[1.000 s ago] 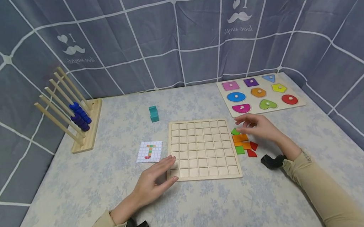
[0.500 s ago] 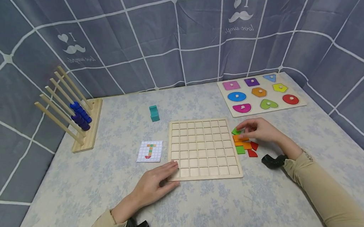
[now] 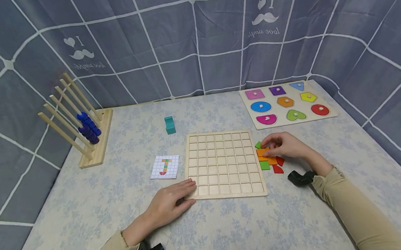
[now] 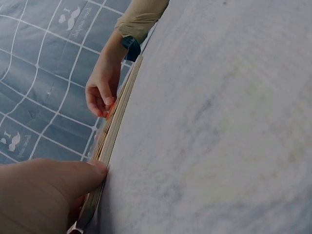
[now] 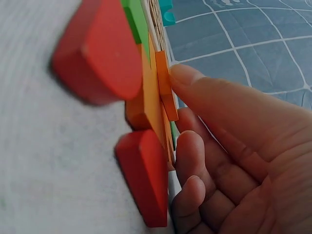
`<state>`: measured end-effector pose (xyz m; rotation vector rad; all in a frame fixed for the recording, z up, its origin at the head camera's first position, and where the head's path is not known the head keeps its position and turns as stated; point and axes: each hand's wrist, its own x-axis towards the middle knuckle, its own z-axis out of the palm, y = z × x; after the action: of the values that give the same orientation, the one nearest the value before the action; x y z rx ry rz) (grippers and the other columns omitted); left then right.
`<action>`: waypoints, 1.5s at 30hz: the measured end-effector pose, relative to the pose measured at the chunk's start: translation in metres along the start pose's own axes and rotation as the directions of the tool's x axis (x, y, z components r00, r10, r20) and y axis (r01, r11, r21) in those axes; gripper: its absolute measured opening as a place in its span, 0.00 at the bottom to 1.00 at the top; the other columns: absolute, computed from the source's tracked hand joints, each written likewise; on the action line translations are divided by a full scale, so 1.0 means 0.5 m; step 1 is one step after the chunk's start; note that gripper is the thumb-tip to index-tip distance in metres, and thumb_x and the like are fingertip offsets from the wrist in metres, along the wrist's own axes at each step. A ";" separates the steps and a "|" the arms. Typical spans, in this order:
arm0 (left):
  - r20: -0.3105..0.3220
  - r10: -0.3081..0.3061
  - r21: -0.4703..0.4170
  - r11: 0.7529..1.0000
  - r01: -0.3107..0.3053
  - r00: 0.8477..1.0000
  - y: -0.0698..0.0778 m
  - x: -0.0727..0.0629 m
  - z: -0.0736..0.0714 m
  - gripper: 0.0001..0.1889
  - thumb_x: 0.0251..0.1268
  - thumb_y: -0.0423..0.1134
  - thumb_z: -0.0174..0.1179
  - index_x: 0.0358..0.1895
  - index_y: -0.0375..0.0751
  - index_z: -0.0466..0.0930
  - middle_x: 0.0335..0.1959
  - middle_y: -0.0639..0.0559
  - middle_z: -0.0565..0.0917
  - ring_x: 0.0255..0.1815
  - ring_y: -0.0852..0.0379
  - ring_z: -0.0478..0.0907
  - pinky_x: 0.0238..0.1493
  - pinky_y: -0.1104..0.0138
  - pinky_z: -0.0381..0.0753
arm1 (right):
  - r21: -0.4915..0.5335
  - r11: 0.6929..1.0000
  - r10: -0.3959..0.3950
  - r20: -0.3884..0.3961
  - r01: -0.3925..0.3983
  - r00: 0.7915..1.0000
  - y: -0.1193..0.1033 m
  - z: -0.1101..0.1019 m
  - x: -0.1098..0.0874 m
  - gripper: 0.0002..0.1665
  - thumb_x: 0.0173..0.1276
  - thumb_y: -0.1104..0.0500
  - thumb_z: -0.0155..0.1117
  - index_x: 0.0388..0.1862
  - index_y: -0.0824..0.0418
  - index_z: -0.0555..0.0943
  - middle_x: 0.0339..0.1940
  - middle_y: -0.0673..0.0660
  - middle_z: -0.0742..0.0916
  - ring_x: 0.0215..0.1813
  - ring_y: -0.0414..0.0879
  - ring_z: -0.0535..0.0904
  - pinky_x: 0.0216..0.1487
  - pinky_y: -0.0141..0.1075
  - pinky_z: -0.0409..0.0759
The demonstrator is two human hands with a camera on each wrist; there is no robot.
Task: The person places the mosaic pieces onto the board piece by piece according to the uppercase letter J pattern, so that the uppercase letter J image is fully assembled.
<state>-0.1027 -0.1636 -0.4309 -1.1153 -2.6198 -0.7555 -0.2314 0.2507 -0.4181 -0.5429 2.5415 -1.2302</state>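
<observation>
The left hand (image 3: 171, 203) lies at the near left corner of a wooden grid board (image 3: 225, 164), its fingers fairly straight on the corner. In the left wrist view the thumb (image 4: 83, 176) touches the board's edge. At the board's right side the right hand (image 3: 287, 145) pinches an orange block (image 5: 166, 85) between thumb and curled fingers, over a small pile. The block tilts against another orange block (image 5: 146, 105) below it. Around them lie green blocks (image 3: 265, 165) and red rounded-corner blocks (image 3: 278, 169). The fingers' far side is hidden.
Left of the board lies a pattern card (image 3: 165, 167) with a J-like figure. A teal block (image 3: 170, 125) stands behind it. A peg stand (image 3: 97, 158) with blue beads is at the left, a knobbed shape puzzle (image 3: 281, 112) at the back right.
The right hand has lowered and drawn slightly nearer onto the orange blocks, its fingers closing in. The left hand has settled onto the board's corner.
</observation>
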 end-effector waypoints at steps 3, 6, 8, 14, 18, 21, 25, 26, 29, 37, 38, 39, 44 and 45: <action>-0.003 0.002 0.002 1.000 -0.002 1.000 0.001 0.000 -0.001 0.22 0.62 0.45 0.63 0.56 0.39 0.79 0.56 0.48 0.79 0.59 0.54 0.74 0.55 0.60 0.77 | -0.002 1.000 0.002 0.000 -0.002 1.000 0.000 0.000 0.001 0.19 0.54 0.56 0.74 0.43 0.63 0.82 0.22 0.55 0.78 0.25 0.47 0.71 0.23 0.31 0.68; -0.012 0.009 0.004 1.000 -0.009 1.000 0.001 0.001 -0.001 0.21 0.61 0.45 0.63 0.56 0.39 0.80 0.55 0.48 0.80 0.58 0.54 0.75 0.54 0.60 0.77 | -0.010 1.000 0.009 -0.001 -0.009 1.000 0.000 0.001 0.001 0.18 0.55 0.58 0.74 0.43 0.64 0.82 0.22 0.54 0.78 0.25 0.45 0.71 0.23 0.30 0.67; -0.022 0.017 0.002 1.000 -0.017 1.000 0.000 0.001 -0.001 0.21 0.61 0.45 0.63 0.55 0.39 0.81 0.54 0.49 0.81 0.57 0.55 0.76 0.54 0.61 0.78 | -0.021 1.000 0.022 -0.003 -0.022 1.000 -0.004 0.003 0.000 0.17 0.55 0.60 0.73 0.43 0.65 0.82 0.22 0.54 0.78 0.25 0.45 0.70 0.23 0.29 0.66; -0.053 0.037 0.006 0.999 -0.037 0.998 -0.001 0.002 0.002 0.19 0.58 0.44 0.65 0.51 0.39 0.83 0.51 0.50 0.82 0.55 0.55 0.77 0.52 0.62 0.79 | -0.042 0.999 0.035 0.005 -0.035 0.999 -0.074 0.002 -0.023 0.15 0.57 0.65 0.70 0.43 0.70 0.81 0.22 0.55 0.78 0.25 0.46 0.70 0.24 0.29 0.67; -0.056 0.040 0.004 0.999 -0.040 0.998 -0.001 0.002 0.002 0.18 0.58 0.43 0.65 0.50 0.39 0.84 0.50 0.51 0.83 0.55 0.55 0.77 0.53 0.62 0.78 | -0.035 0.999 0.027 0.009 -0.027 1.000 -0.096 0.001 -0.030 0.14 0.57 0.65 0.70 0.41 0.70 0.81 0.22 0.55 0.78 0.25 0.45 0.71 0.24 0.28 0.67; -0.055 0.044 -0.004 0.999 -0.044 0.998 -0.001 0.002 0.003 0.17 0.58 0.43 0.65 0.50 0.39 0.84 0.50 0.51 0.83 0.55 0.56 0.77 0.53 0.63 0.78 | -0.041 0.999 0.026 0.008 -0.026 1.000 -0.096 0.002 -0.030 0.13 0.57 0.65 0.70 0.41 0.70 0.81 0.22 0.55 0.77 0.26 0.45 0.71 0.25 0.29 0.67; -0.052 0.051 -0.015 0.999 -0.051 0.997 -0.001 0.001 0.003 0.16 0.59 0.42 0.65 0.49 0.40 0.84 0.50 0.51 0.83 0.55 0.56 0.78 0.53 0.63 0.78 | -0.050 0.999 0.018 0.000 -0.018 1.000 -0.076 0.003 -0.023 0.12 0.57 0.65 0.70 0.39 0.69 0.80 0.22 0.54 0.77 0.26 0.46 0.70 0.25 0.29 0.67; -0.052 0.053 -0.019 0.998 -0.054 0.997 -0.001 0.001 0.003 0.16 0.59 0.42 0.65 0.48 0.40 0.84 0.50 0.51 0.83 0.54 0.55 0.78 0.52 0.63 0.78 | -0.049 0.999 0.019 -0.002 -0.019 1.000 -0.066 0.004 -0.019 0.12 0.57 0.65 0.70 0.39 0.68 0.80 0.22 0.54 0.77 0.26 0.45 0.70 0.25 0.29 0.67; -0.050 0.061 -0.029 0.998 -0.062 0.997 -0.001 0.002 0.003 0.15 0.59 0.42 0.65 0.48 0.40 0.85 0.49 0.51 0.83 0.53 0.55 0.78 0.52 0.63 0.79 | -0.044 0.999 0.024 -0.008 -0.024 1.000 -0.035 0.005 -0.009 0.13 0.56 0.63 0.72 0.38 0.66 0.80 0.22 0.53 0.77 0.26 0.45 0.70 0.25 0.29 0.67; -0.040 0.068 -0.023 0.997 -0.069 0.997 -0.001 0.002 0.002 0.15 0.59 0.43 0.65 0.47 0.41 0.85 0.49 0.52 0.84 0.54 0.55 0.78 0.53 0.64 0.78 | -0.007 1.000 0.006 -0.002 -0.006 1.000 -0.006 0.002 0.001 0.17 0.53 0.57 0.75 0.36 0.64 0.78 0.24 0.54 0.78 0.27 0.46 0.71 0.25 0.30 0.70; -0.040 0.069 -0.024 0.997 -0.070 0.997 -0.001 0.002 0.002 0.15 0.58 0.43 0.65 0.47 0.41 0.85 0.49 0.52 0.84 0.54 0.55 0.78 0.53 0.64 0.78 | -0.001 1.000 0.005 -0.001 -0.005 1.000 -0.007 0.002 0.001 0.17 0.53 0.58 0.75 0.36 0.64 0.78 0.24 0.54 0.78 0.27 0.46 0.71 0.25 0.30 0.70; -0.040 0.071 -0.024 0.997 -0.072 0.997 -0.001 0.002 0.002 0.15 0.58 0.43 0.65 0.47 0.41 0.85 0.48 0.52 0.84 0.54 0.55 0.78 0.53 0.64 0.78 | 0.002 1.000 0.002 0.000 -0.002 1.000 -0.007 0.002 0.000 0.17 0.53 0.58 0.75 0.36 0.64 0.78 0.24 0.55 0.78 0.27 0.46 0.72 0.25 0.30 0.71; -0.047 0.079 -0.034 0.996 -0.080 0.996 -0.001 0.002 0.002 0.16 0.57 0.43 0.66 0.47 0.41 0.85 0.48 0.52 0.84 0.53 0.55 0.79 0.53 0.64 0.78 | 0.018 1.000 -0.009 0.002 0.009 1.000 -0.011 0.003 -0.001 0.15 0.55 0.61 0.73 0.37 0.65 0.78 0.27 0.54 0.79 0.30 0.46 0.73 0.28 0.30 0.73; -0.048 0.080 -0.035 0.996 -0.082 0.996 -0.001 0.002 0.002 0.16 0.57 0.44 0.67 0.46 0.41 0.85 0.48 0.52 0.84 0.53 0.55 0.79 0.52 0.64 0.78 | 0.015 1.000 -0.010 0.003 0.010 1.000 -0.012 0.003 -0.001 0.14 0.56 0.61 0.73 0.37 0.65 0.78 0.28 0.54 0.80 0.31 0.47 0.73 0.29 0.30 0.73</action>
<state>-0.1038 -0.1626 -0.4315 -1.1908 -2.5156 -0.8061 -0.2292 0.2464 -0.4142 -0.5539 2.5274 -1.2499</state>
